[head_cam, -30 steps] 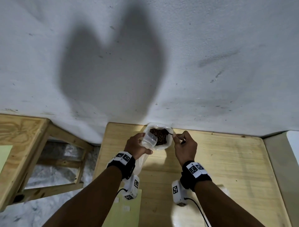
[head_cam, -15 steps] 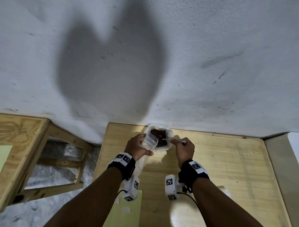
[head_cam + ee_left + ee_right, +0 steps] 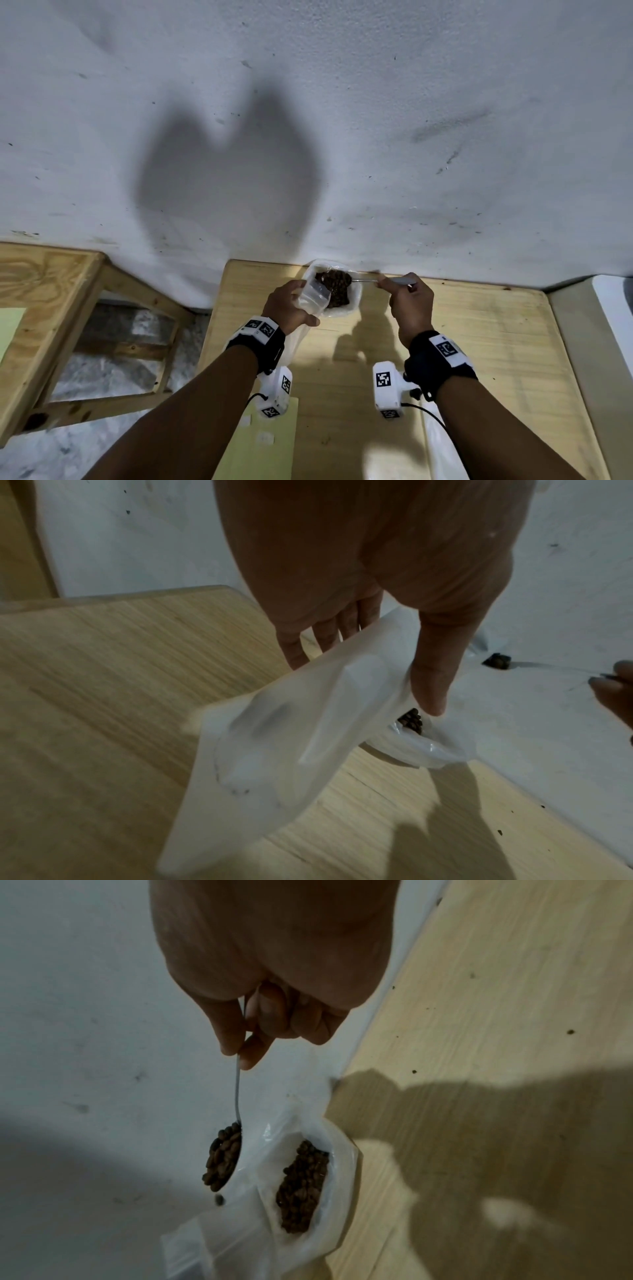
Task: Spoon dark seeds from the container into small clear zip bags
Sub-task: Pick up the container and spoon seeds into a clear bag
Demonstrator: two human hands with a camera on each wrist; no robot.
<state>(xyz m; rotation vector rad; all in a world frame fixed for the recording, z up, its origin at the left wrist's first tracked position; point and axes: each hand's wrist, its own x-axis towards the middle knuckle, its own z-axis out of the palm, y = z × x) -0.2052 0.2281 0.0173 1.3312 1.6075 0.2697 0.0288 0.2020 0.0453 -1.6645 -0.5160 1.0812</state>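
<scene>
A white plastic container (image 3: 354, 301) of dark seeds (image 3: 337, 289) stands at the table's far edge against the wall. My left hand (image 3: 294, 305) holds a small clear zip bag (image 3: 313, 298) right beside it, thumb (image 3: 430, 674) on the bag's front (image 3: 308, 723). My right hand (image 3: 406, 298) pinches a thin metal spoon (image 3: 364, 281) by its handle. The spoon bowl (image 3: 222, 1156) is heaped with seeds and hangs above the container (image 3: 337, 1191), near the zip bag's mouth (image 3: 212, 1242). One seed (image 3: 219, 1200) drops off the spoon's tip.
The wooden table (image 3: 479, 342) meets a white wall (image 3: 342, 137). A few loose seeds (image 3: 570, 1032) lie on the tabletop. A green sheet (image 3: 260, 445) and clear plastic (image 3: 442, 448) lie near me. A wooden frame (image 3: 51, 308) stands to the left.
My right hand has drawn to the right and lifted the spoon out of the container with a load of seeds. The left hand keeps the zip bag in the same place.
</scene>
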